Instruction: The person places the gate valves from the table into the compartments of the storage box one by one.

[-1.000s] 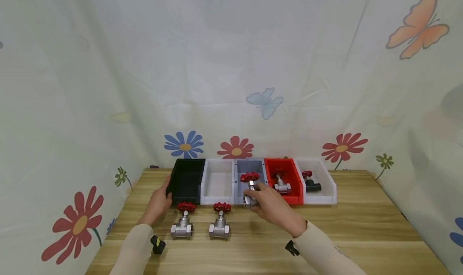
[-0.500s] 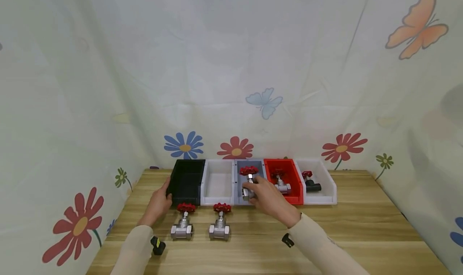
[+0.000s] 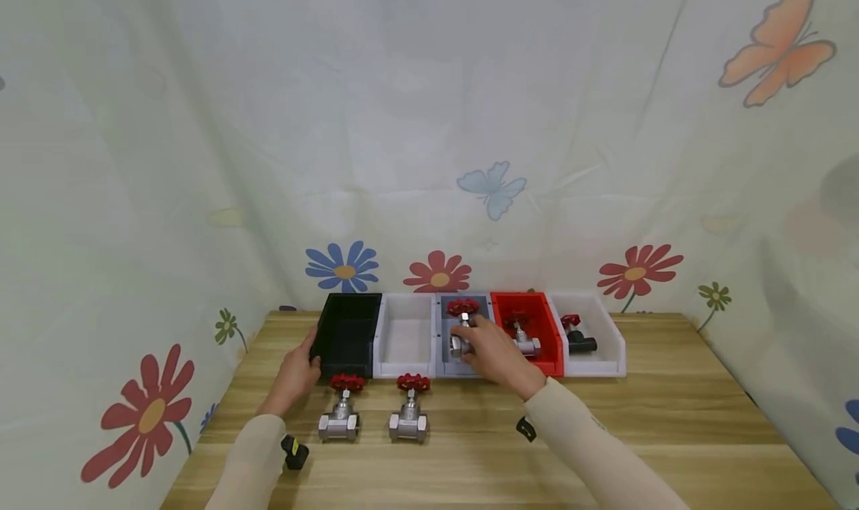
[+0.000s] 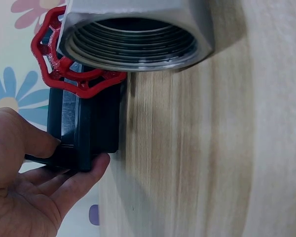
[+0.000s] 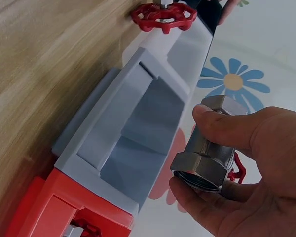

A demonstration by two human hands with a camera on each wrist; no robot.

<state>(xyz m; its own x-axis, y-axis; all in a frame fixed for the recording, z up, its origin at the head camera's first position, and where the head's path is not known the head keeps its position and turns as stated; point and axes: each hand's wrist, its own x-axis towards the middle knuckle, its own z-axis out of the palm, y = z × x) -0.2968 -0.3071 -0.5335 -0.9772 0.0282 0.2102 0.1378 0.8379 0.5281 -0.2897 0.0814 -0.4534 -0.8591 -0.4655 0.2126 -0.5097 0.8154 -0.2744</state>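
Note:
My right hand [image 3: 498, 352] grips a steel gate valve [image 5: 205, 157] by its body, thumb on one side and fingers on the other. In the head view this valve, its red handwheel [image 3: 463, 307] at the far end, overlaps the grey bin [image 5: 133, 133]; the right wrist view shows it above the bin's opening. With thumb over the rim and fingers outside, my left hand [image 4: 44, 173] pinches the side wall of the black bin [image 3: 347, 337]. Two more gate valves [image 3: 338, 423] lie on the table in front of the black and white bins.
Between the black and grey bins stands a white bin [image 3: 405, 370]. Right of the grey one, a red bin [image 3: 552, 364] holds another steel valve [image 3: 526, 344]. The rightmost white bin [image 3: 614, 364] contains a dark valve [image 3: 579, 341] with a red handwheel. A patterned curtain [image 3: 376, 159] hangs behind.
My right hand has carried the gate valve away from me, from the grey bin's front edge to over its inside. My left hand stays on the black bin.

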